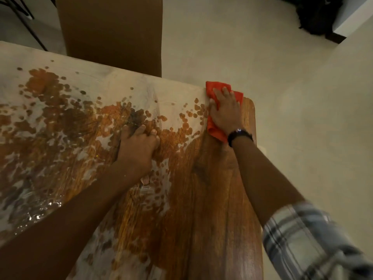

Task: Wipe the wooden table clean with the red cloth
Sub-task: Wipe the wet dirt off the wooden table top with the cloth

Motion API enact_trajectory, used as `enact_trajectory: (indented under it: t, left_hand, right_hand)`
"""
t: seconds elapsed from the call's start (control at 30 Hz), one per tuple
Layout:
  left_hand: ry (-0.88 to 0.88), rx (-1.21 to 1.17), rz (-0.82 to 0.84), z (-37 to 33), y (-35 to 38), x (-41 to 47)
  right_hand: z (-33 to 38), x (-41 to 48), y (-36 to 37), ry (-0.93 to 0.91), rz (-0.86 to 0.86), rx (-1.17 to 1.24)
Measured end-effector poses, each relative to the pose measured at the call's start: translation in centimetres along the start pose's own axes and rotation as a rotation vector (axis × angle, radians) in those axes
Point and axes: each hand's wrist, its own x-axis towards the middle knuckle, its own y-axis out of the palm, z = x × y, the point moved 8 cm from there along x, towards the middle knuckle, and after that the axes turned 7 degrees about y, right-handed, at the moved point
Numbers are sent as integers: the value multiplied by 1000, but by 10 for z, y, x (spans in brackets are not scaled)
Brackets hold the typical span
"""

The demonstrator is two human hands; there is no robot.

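The wooden table (214, 199) fills the lower left of the head view. A whitish, patchy film covers its left and far parts, while the right strip shows bare brown wood. My right hand (226, 112) presses flat on the red cloth (217, 133) near the table's far right corner, fingers spread. A dark watch sits on that wrist. My left hand (137, 146) rests on the wet middle of the table with its fingers bent under, holding nothing.
A brown chair back (113, 31) stands against the table's far edge. Pale floor (292, 98) lies to the right of the table. A dark bag (316, 15) and a white ledge are at the top right. Thin black legs show at the top left.
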Motion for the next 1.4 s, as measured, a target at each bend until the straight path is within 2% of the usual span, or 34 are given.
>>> enact_trajectory:
  t: [0.07,0.13,0.23,0.4,0.5,0.6,0.7,0.8,0.9,1.0,1.1,1.23,1.3,1.4]
  left_hand:
    - [-6,-12,-19,2,1,-1]
    - [-21,-28,-36,5,1,-2]
    - [-30,-18,-51,4,-1,-3]
    - [-11,4,-29,1,-2,-1]
    - [6,3,29,4,2,0]
    - [31,20,60,4,2,0]
    - [27,9,109,7,6,-1]
    - [6,8,138,10,9,-2]
    - [2,30,130,8,9,-3]
    - [-10,7,72,8,2,-3]
    - [-2,18,56,4,0,-5]
    - [15,21,37,0,-3,-2]
    - [9,-2,15,2,-5,-1]
    - [-3,-23,3,2,-4,0]
  right_hand:
    - [5,30,-1,38,16,2]
    - [8,24,2,25,1,16]
    - [6,-47,14,-42,-23,56]
    - [-19,-213,41,-151,50,56]
    - [-36,-252,43,-152,67,-5]
    - [-31,-213,35,-151,74,-14]
    - [-16,-122,19,-124,16,2]
    - [-30,-19,-10,45,-64,21]
    - [-62,33,-33,187,-121,111]
    - [-73,29,-38,182,-114,241]
    - [-57,-14,-24,103,-103,129]
    - [-2,-75,16,-167,-31,36]
    - [17,-61,22,-216,-3,-13]
    - [30,-12,17,-138,-19,-10]
